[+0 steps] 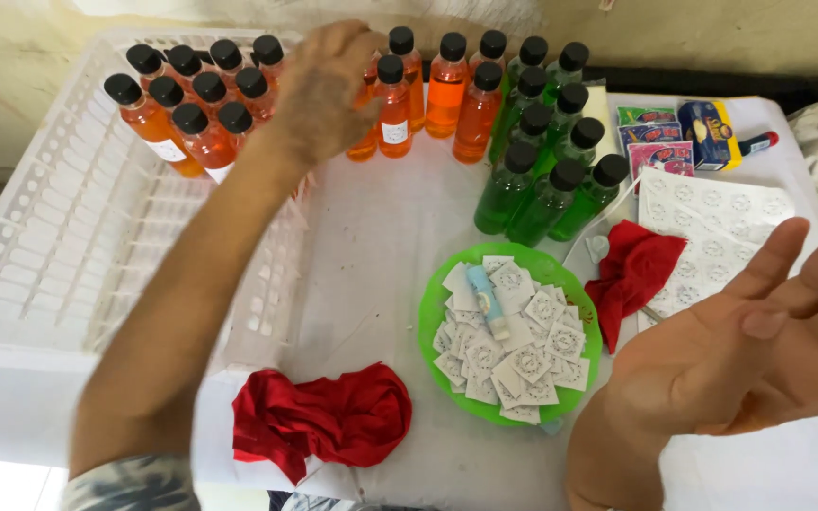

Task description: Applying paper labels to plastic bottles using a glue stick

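My left hand (319,90) reaches to the back of the table and rests on an orange bottle (367,132) in the row of black-capped orange bottles (444,90); whether its fingers grip that bottle I cannot tell. My right hand (759,341) hovers open, palm up, at the near right and holds nothing. Below it to the left sits a green plate (437,326) piled with several small cut paper labels and a small blue glue tube (488,301).
A white plastic crate (59,237) at the left holds several orange bottles (191,114). Green bottles (546,151) stand at the back right. Red cloths lie at the near edge (324,421) and beside the plate (631,270). A label sheet (712,227) and packets (660,132) lie right.
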